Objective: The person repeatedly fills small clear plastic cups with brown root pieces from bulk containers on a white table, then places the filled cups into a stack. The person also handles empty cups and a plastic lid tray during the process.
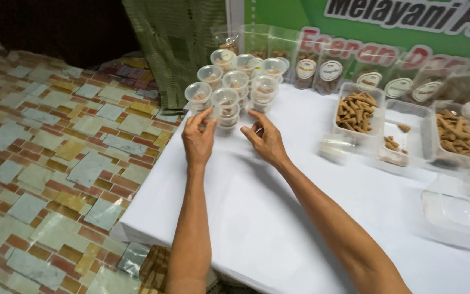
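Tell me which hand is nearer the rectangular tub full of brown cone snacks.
Right. The right hand lies left of the tub, across bare cloth; the left hand is farther left, touching the stacked cups.

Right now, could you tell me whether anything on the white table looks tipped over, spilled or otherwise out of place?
One thing stands out: a clear plastic cup lies on its side beside the tray of brown cones, while the stacked cups by the left hand and right hand stand upright. Nothing looks spilled.
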